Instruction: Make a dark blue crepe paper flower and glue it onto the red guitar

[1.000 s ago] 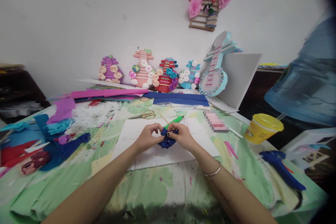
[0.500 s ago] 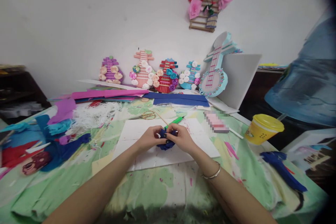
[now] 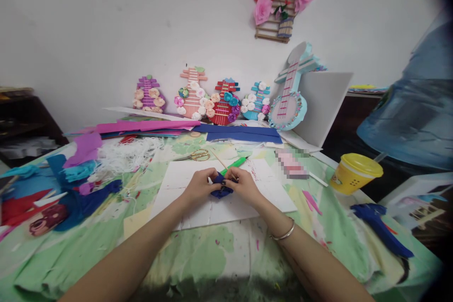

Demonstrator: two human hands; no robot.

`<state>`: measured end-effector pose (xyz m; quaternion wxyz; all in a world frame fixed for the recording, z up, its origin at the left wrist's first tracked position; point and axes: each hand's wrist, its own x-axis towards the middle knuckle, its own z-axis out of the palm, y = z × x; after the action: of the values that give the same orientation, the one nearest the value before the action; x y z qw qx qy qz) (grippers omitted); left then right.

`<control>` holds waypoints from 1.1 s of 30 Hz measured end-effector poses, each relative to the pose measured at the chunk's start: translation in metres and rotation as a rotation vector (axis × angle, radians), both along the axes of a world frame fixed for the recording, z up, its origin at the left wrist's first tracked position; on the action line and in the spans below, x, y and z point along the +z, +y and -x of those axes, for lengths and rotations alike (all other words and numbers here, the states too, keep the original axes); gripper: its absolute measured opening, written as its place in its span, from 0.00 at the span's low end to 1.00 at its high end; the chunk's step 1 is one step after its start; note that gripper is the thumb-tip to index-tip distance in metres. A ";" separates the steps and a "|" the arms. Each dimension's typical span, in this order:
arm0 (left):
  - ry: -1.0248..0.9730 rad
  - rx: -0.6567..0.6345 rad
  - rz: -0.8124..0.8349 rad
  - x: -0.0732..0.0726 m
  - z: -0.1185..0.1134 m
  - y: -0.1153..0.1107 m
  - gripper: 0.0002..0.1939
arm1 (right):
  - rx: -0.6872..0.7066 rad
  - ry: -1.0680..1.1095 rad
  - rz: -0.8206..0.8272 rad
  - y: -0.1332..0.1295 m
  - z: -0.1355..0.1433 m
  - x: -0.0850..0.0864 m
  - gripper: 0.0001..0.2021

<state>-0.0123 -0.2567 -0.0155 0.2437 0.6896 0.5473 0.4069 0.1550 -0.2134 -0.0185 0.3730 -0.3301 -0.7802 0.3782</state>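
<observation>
**Two hands pinching a blue paper piece over a white board**

At centre frame the left hand (image 3: pixel 198 188) and the right hand (image 3: pixel 244 185) meet, fingertips closed together on a small crumpled dark-blue paper piece (image 3: pixel 221 190), held just above a white foam board (image 3: pixel 198 212). A thin wooden stick (image 3: pixel 220 160) and a green marker (image 3: pixel 235 165) lie just behind the hands, the marker's near end hidden by the right hand. A metal bangle (image 3: pixel 283 235) sits on the right wrist.

Edges and room: the board's near edge lies between the forearms; the paint-stained green tablecloth (image 3: pixel 198 255) shows bare in front of it. Left of the board the table is crowded with white thread (image 3: pixel 123 155), blue and magenta paper scraps (image 3: pixel 85 200) and long paper strips (image 3: pixel 141 126). To the right stand a yellow lidded tub (image 3: pixel 354 172) and, near the lower right corner, a blue glue gun (image 3: pixel 380 229), both well apart from the hands. Gold scissors (image 3: pixel 196 155) lie behind the board.

Hidden or unclear: most of the blue piece is covered by fingers, so its shape cannot be told. A pink item (image 3: pixel 292 163) is blurred out. The blue water bottle (image 3: pixel 414 108) is cut off at the right edge. The tub's small label is unreadable; no writing can be read.

Five guitar-shaped crafts (image 3: pixel 221 104) lean on the wall at upper centre.
</observation>
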 end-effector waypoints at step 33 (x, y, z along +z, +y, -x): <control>-0.583 -0.041 0.220 0.003 0.001 0.003 0.09 | 0.136 -0.081 0.104 0.008 -0.010 0.003 0.08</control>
<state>-0.0129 -0.2537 -0.0129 0.4719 0.5241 0.4812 0.5207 0.1652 -0.2054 -0.0157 0.2971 -0.3102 -0.7946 0.4290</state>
